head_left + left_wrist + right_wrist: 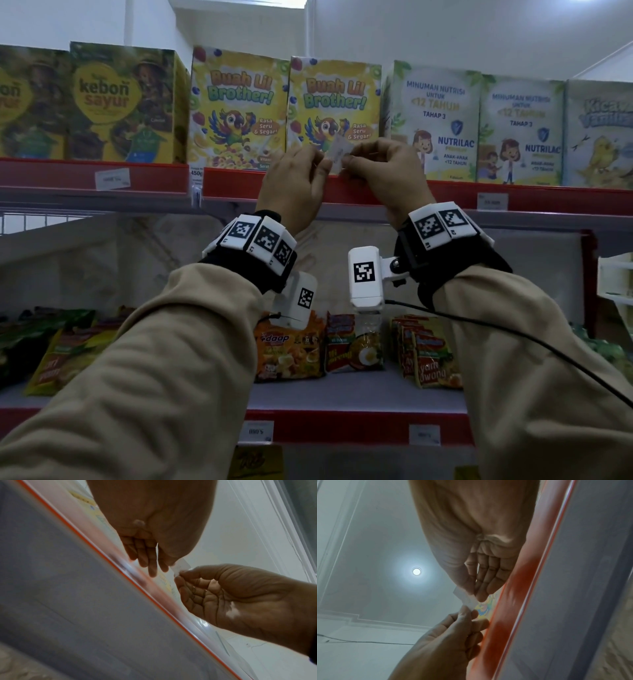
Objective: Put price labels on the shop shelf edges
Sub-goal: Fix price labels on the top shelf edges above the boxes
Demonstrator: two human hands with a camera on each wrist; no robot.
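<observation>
I am pinching one small white price label (339, 155) between both hands: my left hand (297, 180) is nipping its left end, my right hand (383, 171) its right end, thumb against forefinger, the other fingers hanging loose. I judge I am keeping it taut so it goes on square. It is hovering just above the red shelf edge (239, 185), in front of the two parrot cereal boxes (334, 109), not yet touching the strip. Farther out, two labels (112, 179) are sitting on this edge and two on the lower one.
</observation>
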